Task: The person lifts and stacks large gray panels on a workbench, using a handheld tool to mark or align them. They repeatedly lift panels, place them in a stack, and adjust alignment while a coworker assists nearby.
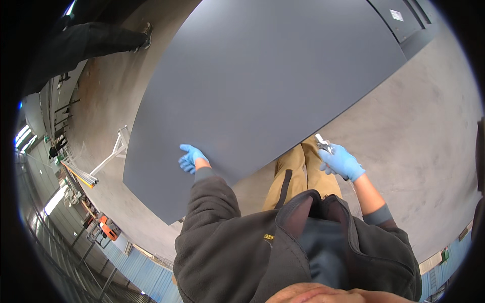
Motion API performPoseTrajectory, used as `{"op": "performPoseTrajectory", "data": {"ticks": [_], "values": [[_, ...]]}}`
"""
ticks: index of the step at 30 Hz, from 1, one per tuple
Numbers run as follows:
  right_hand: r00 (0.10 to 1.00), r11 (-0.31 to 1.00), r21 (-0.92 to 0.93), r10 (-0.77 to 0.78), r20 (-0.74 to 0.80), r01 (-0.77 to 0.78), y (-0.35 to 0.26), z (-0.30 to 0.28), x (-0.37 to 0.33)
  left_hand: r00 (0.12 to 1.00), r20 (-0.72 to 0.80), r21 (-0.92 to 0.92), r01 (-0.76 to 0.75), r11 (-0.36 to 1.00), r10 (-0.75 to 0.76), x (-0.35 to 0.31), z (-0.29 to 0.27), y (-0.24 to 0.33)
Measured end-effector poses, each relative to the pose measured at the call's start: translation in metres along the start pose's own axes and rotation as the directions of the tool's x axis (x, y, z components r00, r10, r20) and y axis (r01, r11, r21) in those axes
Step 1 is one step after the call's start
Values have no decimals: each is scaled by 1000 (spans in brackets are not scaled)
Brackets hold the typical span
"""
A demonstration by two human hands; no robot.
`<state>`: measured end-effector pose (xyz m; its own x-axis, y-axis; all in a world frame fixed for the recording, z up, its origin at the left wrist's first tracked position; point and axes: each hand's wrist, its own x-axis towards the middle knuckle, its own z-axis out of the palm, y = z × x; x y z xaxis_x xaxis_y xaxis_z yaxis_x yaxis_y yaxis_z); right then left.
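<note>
A large flat dark grey panel (268, 76) spreads out in front of me. Over its near left part is my left hand (191, 157) in a blue glove, empty, with its fingers apart; whether it touches the surface I cannot tell. Just off the panel's near right edge, my right hand (342, 162), gloved in blue too, is closed around a small silver hand tool with a white tip (323, 143). The tip points up toward the panel's edge. Most of the tool's handle is hidden in the fingers.
A white metal stand (118, 150) shows at the panel's left edge. Another person's leg (113, 40) is at the far left. More dark grey pieces (404, 25) lie at the far right. Concrete floor (424, 126) stretches to the right. An orange machine (107, 228) stands at the lower left.
</note>
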<state>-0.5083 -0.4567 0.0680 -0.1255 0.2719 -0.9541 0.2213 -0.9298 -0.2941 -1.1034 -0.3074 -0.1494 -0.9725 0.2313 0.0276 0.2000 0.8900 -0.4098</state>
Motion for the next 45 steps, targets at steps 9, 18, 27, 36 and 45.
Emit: {"op": "performPoseTrajectory", "data": {"ticks": [9, 18, 27, 36, 45], "values": [[994, 966, 245, -67, -82, 85, -41, -22, 5, 133, -693, -53, -990, 134, 708, -170, -183, 252], [957, 888, 442, 9, -290, 125, -27, -81, -23, -942, -325, -155, -32, -987, 81, -613, -137, 49], [972, 796, 582, -35, -233, 168, -34, -214, 6, -343, -604, -97, -865, -493, 719, -580, -215, 254], [997, 942, 331, -20, -81, 46, -11, -325, -22, -975, -85, 76, -213, -974, 206, -748, -211, 137], [990, 974, 221, -78, 120, 50, -27, -358, -3, -731, -530, 162, -584, -795, 429, -656, -319, 508]]}}
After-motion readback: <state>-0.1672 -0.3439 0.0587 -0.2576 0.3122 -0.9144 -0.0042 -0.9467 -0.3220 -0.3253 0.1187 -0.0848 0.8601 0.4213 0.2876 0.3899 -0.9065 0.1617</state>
